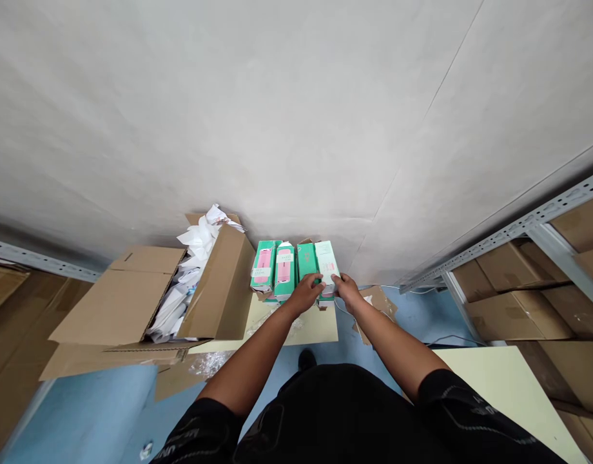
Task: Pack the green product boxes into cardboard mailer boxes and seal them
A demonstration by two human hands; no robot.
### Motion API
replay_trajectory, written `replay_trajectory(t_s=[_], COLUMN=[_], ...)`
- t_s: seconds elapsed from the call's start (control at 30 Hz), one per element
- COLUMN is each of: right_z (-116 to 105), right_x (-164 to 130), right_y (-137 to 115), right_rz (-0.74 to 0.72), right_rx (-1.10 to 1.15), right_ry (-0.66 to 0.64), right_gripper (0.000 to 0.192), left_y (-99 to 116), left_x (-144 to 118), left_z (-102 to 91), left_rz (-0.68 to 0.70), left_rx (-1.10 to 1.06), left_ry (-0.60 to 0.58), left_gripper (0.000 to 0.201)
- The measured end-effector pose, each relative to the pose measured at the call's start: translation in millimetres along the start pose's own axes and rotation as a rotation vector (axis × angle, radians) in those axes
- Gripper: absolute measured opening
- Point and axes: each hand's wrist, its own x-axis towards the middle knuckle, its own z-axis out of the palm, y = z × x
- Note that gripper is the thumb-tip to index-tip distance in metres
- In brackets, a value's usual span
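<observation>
A row of small green cartons stands at the back of a pale yellow table (320,327). The rightmost white and green carton (327,256) lies between my two hands. My left hand (305,293) has its fingers curled against that carton's left lower edge, near the plain green carton (307,259). From the other side my right hand (345,289) grips the same carton at its lower right corner. Further left are a green carton with a pink panel (285,267) and a similar pink-fronted carton (262,270). Other cartons show partly underneath them.
Left of the cartons stands an open cardboard box (223,290) stuffed with white crumpled paper (187,280). Clear plastic wrap (209,364) hangs near the table's front. Torn cardboard (378,306) lies on the blue floor at right. Shelves with brown boxes (514,316) line the right side.
</observation>
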Motion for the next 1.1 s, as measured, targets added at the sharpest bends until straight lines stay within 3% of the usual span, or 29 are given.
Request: replay_trajectory(t_s=[0.17, 0.37, 0.47, 0.6, 0.7, 0.77, 0.93, 1.1], right_z=[-15.3, -21.2, -18.6, -22.0, -30.5, -37.4, -55.0, -74.4], right_x=[-11.5, -36.8, -50.7, -66.1, -69.0, -66.4, -59.4, -74.1], right_y=[-9.9, -21.8, -26.9, -31.0, -30.9, -30.4, -33.0, -32.2], right_rz=[0.048, -0.101, -0.166, -0.221, -0.172, -0.131, -0.167, -0.218], right_rx=[0.185, 0.271, 0.292, 0.298, 0.349, 0.386, 0.371, 0.467], right_ry=[-0.057, -0.147, -0.159, -0.196, -0.207, -0.149, 0.045, 0.022], right_gripper=[0.035, 0.044, 0.048, 0.049, 0.043, 0.045, 0.045, 0.036], left_y=[12.1, 38.1, 50.0, 60.0, 61.9, 61.0, 54.4, 43.3], left_x=[-1.6, 0.8, -0.6, -1.8, -1.1, -1.3, -8.0, -12.8], left_z=[-0.3, 4.6, 8.7, 12.8, 15.9, 19.3, 31.7, 47.6], left_rz=[-0.171, -0.217, -0.27, -0.279, -0.208, -0.197, -0.209, -0.211], left_rx=[-0.127, -0.299, -0.295, -0.293, -0.38, -0.409, -0.434, -0.469], left_ry=[0.093, 0.049, 0.024, -0.075, -0.134, -0.172, -0.396, -0.604], left_gripper=[0.055, 0.084, 0.087, 0.071, 0.057, 0.051, 0.052, 0.058])
